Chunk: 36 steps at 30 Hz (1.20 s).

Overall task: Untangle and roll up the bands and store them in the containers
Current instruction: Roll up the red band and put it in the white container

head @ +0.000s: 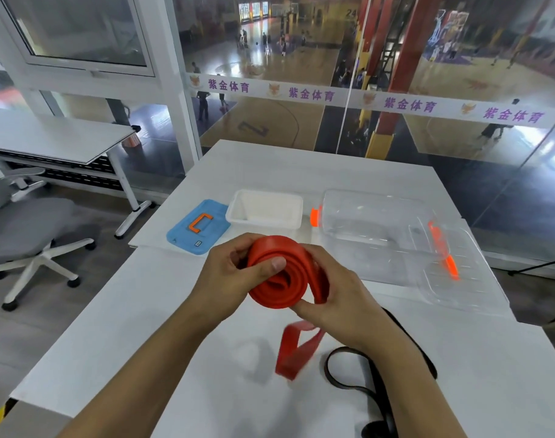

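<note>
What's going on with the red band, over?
Both hands grip red band, mostly rolled, tail hanging. Black band waits on table. White box open, nothing blocking.

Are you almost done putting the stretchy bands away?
Not yet. Both boxes, the white box and the clear box, are open with no bands inside. The left hand and right hand are rolling the red band; its tail hangs loose. The black band lies unrolled on the table.
</note>
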Motion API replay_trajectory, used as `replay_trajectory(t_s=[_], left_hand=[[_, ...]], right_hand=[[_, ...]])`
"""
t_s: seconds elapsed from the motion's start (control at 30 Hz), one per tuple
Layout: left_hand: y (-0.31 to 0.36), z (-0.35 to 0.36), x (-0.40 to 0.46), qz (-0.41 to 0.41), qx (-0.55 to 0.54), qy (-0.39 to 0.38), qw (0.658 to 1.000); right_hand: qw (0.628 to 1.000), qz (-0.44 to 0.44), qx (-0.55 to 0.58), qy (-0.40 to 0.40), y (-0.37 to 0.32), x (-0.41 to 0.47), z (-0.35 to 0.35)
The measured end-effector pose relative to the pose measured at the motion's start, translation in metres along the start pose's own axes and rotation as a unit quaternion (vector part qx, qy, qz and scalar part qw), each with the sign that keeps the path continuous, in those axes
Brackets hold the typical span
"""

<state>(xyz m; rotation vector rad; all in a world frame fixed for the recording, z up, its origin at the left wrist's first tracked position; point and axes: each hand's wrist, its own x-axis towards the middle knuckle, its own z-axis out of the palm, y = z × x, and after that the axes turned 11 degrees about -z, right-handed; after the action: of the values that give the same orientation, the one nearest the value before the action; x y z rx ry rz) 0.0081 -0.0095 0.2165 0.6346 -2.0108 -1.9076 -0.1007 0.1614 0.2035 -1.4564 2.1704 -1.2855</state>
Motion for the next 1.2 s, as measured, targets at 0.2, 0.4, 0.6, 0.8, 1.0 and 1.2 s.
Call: replay_trajectory(t_s=[0.2, 0.4, 0.6, 0.8, 1.0, 1.2], left_hand=[[-0.001, 0.013, 0.0, -0.004, -0.053, 0.067, 0.996], [0.002, 0.024, 0.002, 0.004, -0.123, 0.154, 0.98], [-0.003, 0.043, 0.001, -0.039, -0.143, 0.182, 0.972], [-0.009, 0.022, 0.002, -0.109, -0.077, 0.048, 0.99], [0.011, -0.024, 0.017, -0.126, 0.089, -0.142, 0.978], [0.014, -0.022, 0.023, -0.063, 0.218, -0.119, 0.967]], right_hand=[[0.999, 0.006, 0.008, 0.034, -0.003, 0.0, 0.017], [0.994, 0.016, 0.03, 0.102, -0.012, 0.003, 0.035], [0.972, 0.056, 0.011, 0.229, -0.017, 0.013, 0.059], [0.985, 0.021, -0.001, 0.169, 0.004, 0.011, 0.041], [0.992, -0.018, -0.117, -0.043, 0.003, 0.009, 0.002], [0.983, -0.027, -0.166, -0.079, -0.008, 0.012, 0.006]])
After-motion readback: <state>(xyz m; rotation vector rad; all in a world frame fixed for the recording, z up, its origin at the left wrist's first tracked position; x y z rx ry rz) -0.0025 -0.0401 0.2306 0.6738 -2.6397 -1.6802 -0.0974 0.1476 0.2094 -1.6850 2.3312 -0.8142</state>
